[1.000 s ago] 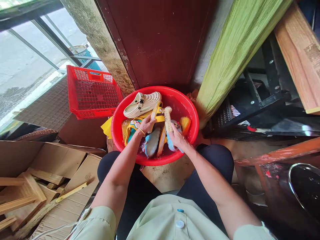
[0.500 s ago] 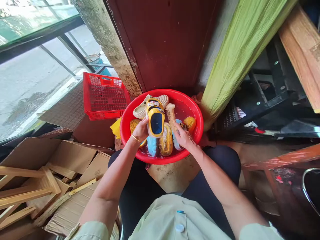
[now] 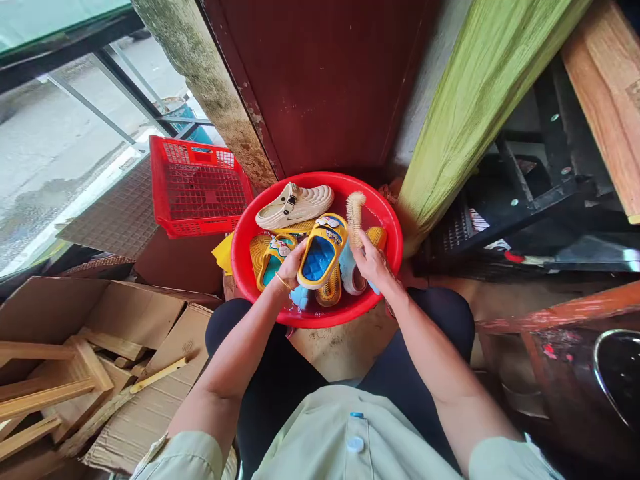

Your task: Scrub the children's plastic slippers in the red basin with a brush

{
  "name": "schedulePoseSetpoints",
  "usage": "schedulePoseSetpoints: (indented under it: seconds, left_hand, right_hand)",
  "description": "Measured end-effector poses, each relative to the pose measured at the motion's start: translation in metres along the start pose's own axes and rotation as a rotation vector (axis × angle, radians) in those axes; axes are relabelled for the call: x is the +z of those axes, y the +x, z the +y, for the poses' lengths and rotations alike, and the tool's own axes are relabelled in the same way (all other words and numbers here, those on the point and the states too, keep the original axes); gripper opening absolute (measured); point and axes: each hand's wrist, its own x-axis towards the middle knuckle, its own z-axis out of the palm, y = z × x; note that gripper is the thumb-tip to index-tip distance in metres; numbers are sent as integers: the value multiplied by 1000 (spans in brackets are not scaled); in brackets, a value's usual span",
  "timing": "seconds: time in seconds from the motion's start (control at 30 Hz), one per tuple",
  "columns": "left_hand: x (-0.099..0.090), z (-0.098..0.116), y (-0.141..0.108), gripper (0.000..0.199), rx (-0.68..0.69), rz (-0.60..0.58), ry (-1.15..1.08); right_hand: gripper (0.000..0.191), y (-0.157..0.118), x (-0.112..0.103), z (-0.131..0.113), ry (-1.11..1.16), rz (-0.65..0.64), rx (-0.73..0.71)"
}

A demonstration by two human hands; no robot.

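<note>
My left hand [image 3: 291, 264] is closed on the side of a yellow slipper [image 3: 320, 259] with a blue insole, held tilted over a red basin [image 3: 242, 267] of water. In my right hand [image 3: 373, 261] is a bristled scrub brush [image 3: 355, 213], its head pointing up and away from me, just right of the slipper and apart from it. A cream clog [image 3: 295, 203] rests at the basin's far side. Another yellow slipper [image 3: 274, 257] with a teal insole lies left of my left hand. Several other yellow and light-blue shoes sit partly under the water, some hidden by my hands.
A red plastic crate [image 3: 200, 187] stands left of the basin. Nearer on the left is an open cardboard box [image 3: 165, 313] with wooden pieces. A dark red door [image 3: 320, 87] rises behind the basin, and a green curtain [image 3: 450, 113] hangs at the right.
The held slipper has moved lower and to the right, turning so its insole shows more. The brush now stands more upright. More of the cream clog and the teal-insole slipper is visible.
</note>
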Motion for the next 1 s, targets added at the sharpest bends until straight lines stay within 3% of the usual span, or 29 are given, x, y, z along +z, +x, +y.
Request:
schedulePoseSetpoints:
  seconds: [0.1,0.17,0.3,0.43,0.57,0.73,0.87,1.0]
  left_hand:
    - [-3,1,2,68,162,108,194]
    - [-3,1,0,74,237,96,327]
    - [9,0,-12,77,279,-51,690]
    - [20,-4,-19,75,222,-29,978]
    - [26,-10,-22,82,289,-79,1025]
    - [27,-20,-26,82,259,-231,835]
    - [10,-15,-25,76,218,-50,1082]
    - [-1,-5,-32,68,83,113,1363]
  right_hand:
    - [66,-12,-3,-7,-109,-174,-24]
    - [66,-19,-5,-10,-190,-240,4]
    - [65,-19,-13,-5,-234,-128,22]
    - [65,-18,-19,1,-284,-112,31]
    - [63,-23,-18,3,-311,-111,49]
    - [67,-25,-20,8,-348,-130,187]
    - [65,-32,-23,1,-375,-115,142]
    - [64,-47,-21,-17,-403,-246,-30]
